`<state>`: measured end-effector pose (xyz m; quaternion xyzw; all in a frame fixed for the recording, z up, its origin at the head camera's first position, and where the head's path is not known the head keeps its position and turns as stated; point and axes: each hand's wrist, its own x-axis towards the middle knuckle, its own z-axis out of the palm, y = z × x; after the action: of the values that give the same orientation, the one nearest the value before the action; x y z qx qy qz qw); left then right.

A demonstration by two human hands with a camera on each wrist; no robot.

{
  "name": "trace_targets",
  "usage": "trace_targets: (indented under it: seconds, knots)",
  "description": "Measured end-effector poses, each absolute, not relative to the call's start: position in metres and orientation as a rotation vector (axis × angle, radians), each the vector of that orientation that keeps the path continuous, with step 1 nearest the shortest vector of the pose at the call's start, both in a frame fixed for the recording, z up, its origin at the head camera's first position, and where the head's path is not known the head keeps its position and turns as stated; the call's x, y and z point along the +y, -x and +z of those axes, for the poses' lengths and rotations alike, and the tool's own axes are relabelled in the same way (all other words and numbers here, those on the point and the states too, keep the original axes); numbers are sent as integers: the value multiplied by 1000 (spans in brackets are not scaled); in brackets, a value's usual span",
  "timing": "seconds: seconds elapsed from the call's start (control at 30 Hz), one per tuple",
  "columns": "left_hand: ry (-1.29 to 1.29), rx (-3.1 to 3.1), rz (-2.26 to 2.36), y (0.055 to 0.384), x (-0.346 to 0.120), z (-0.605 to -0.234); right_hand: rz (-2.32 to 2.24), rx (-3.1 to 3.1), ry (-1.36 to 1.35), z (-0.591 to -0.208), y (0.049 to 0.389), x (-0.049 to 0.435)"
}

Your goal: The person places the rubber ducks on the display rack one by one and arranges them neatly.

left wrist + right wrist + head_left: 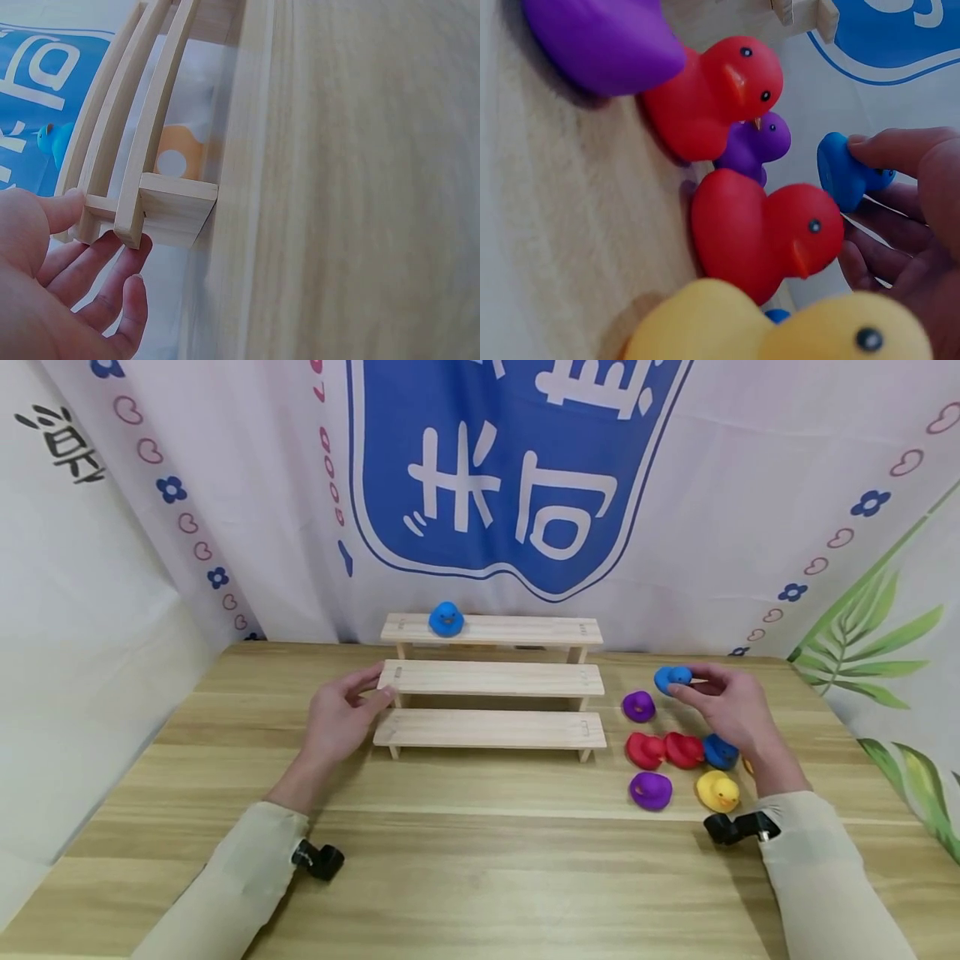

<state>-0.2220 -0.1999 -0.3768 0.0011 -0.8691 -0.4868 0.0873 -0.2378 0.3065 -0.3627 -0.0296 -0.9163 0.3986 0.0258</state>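
A three-step wooden display stand point(491, 677) rests on the table. At its left end, my left hand point(341, 714) grips the middle step, with the thumb point(64, 210) on one side and fingertips on the other. On the top step sits a blue rubber duck point(447, 620). To the right of the stand, my right hand point(731, 697) pinches another blue rubber duck point(844, 172) between thumb and fingers, held off the table. Below that hand are a purple duck point(639, 707), two red ducks point(769, 225) and one more blue duck point(720, 752).
Nearer the front stand a second purple duck point(651, 791) and a yellow duck point(718, 792). An orange thing point(747, 766) is mostly hidden by the right wrist. The wooden table point(480, 868) meets a printed curtain point(720, 527) behind the stand.
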Motion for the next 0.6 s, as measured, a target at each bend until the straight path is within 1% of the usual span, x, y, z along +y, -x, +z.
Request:
trace_targets:
  seconds: [0.6]
  knots:
    - [-16,-2574,-1501,224,-199,-381,1319,-2680,66,-353,236,286]
